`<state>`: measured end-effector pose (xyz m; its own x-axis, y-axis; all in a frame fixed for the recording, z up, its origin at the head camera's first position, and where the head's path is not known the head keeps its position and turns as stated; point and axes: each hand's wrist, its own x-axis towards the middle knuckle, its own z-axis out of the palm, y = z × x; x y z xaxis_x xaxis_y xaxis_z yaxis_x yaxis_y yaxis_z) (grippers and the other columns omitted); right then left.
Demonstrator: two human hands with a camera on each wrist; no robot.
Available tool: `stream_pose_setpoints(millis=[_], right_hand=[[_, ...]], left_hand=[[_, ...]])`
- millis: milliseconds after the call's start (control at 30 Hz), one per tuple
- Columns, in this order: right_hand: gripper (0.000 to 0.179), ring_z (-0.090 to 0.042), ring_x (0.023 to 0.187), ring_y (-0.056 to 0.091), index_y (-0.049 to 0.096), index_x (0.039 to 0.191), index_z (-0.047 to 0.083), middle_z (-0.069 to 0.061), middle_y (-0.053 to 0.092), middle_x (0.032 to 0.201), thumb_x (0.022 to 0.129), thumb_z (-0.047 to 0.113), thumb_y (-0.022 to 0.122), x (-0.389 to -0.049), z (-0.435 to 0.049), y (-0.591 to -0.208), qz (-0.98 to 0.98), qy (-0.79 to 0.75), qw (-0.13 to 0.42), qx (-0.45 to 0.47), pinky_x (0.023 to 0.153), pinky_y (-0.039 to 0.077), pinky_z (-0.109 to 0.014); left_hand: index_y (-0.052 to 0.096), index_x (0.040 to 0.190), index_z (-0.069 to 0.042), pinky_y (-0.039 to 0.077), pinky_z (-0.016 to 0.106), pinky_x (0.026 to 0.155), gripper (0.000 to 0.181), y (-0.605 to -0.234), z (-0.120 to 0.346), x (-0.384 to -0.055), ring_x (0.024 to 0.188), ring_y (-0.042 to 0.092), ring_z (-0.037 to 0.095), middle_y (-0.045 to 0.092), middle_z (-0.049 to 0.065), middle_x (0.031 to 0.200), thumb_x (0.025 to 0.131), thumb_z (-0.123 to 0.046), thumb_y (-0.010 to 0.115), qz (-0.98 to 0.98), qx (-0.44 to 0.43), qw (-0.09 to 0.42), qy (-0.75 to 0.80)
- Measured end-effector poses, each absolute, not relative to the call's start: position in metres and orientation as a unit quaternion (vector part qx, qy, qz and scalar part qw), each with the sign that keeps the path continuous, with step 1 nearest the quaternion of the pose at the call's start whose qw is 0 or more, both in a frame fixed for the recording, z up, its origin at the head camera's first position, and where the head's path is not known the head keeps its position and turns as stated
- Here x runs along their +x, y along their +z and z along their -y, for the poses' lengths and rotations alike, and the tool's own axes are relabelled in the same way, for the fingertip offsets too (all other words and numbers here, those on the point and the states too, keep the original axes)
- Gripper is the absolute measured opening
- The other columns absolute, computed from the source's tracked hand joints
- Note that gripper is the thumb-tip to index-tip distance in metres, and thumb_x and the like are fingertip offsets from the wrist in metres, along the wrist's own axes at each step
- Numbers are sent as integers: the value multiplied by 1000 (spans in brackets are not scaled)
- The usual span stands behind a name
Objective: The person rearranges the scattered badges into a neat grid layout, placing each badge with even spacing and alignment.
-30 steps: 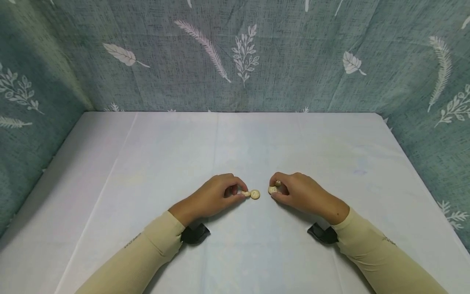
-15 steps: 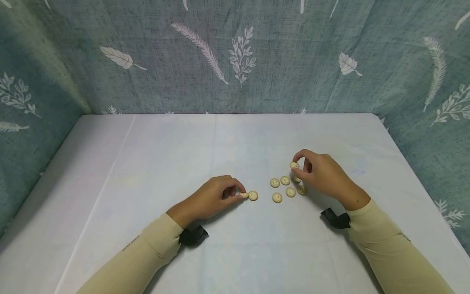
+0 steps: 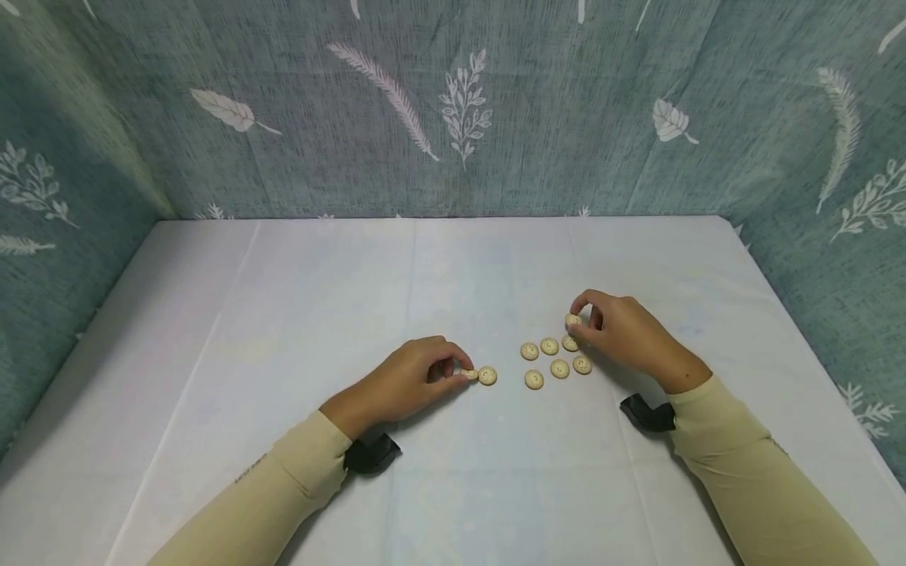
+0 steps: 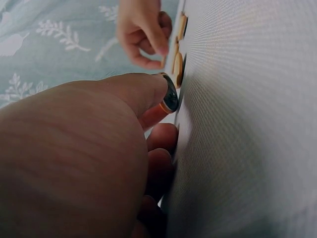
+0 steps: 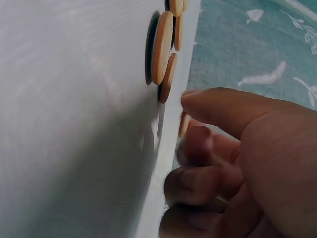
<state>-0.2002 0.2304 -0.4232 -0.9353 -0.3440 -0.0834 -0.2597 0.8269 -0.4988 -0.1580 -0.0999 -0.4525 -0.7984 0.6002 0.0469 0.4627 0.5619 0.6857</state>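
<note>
My left hand [image 3: 421, 376] rests low over the white cloth, its thumb and fingertips pinching a round beige wooden button [image 4: 171, 94] that stands tilted, dark side showing in the left wrist view. Right beside it a second button [image 3: 487, 376] lies flat. Farther right, my right hand [image 3: 626, 334] pinches another button [image 3: 574, 321] between thumb and forefinger, just behind a group of flat buttons. That group forms two rough rows: a back row with a button [image 3: 550, 346] at its middle and a front row with a button [image 3: 560, 369] at its middle.
A white cloth [image 3: 318, 291] covers the table. Green leaf-patterned fabric [image 3: 566, 94] rises behind it and along both sides. Black straps [image 3: 373, 454] sit at the wrists, over long beige sleeves [image 3: 262, 495].
My right hand has moved right and back, away from near the left hand, carrying a button and uncovering the group; lately it has shifted slightly right. My left hand keeps its place.
</note>
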Motion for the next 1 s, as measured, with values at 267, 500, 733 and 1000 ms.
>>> stream_pose_setpoints(millis=[267, 500, 733, 1000], right_hand=[[21, -14, 59, 48, 61, 113, 7, -2, 58, 72, 97, 18, 66, -203, -230, -428, -946, -255, 99, -173, 57, 41, -29], [20, -15, 60, 48, 61, 114, 9, -3, 57, 74, 97, 20, 65, -205, -229, -429, -942, -268, 99, -174, 57, 41, -30], [21, -15, 60, 49, 60, 115, 10, -3, 57, 74, 97, 21, 66, -206, -227, -430, -941, -272, 102, -175, 58, 41, -30], [25, -14, 58, 49, 60, 120, 11, -1, 58, 73, 98, 22, 63, -201, -228, -429, -943, -265, 103, -171, 55, 41, -30]], left_hand=[[70, 109, -21, 43, 21, 66, 13, -451, 100, -158, 74, 49, 7, 56, -8, 85, 96, -23, 69, -879, 300, 101, 358], [70, 108, -20, 44, 21, 66, 14, -450, 101, -157, 73, 48, 7, 56, -8, 84, 95, -22, 70, -878, 301, 92, 361], [69, 110, -20, 43, 21, 66, 19, -450, 102, -156, 73, 48, 8, 55, -8, 84, 92, -21, 74, -885, 296, 92, 347], [69, 112, -21, 44, 21, 70, 23, -451, 98, -156, 77, 49, 8, 55, -8, 86, 90, -23, 76, -890, 294, 92, 336]])
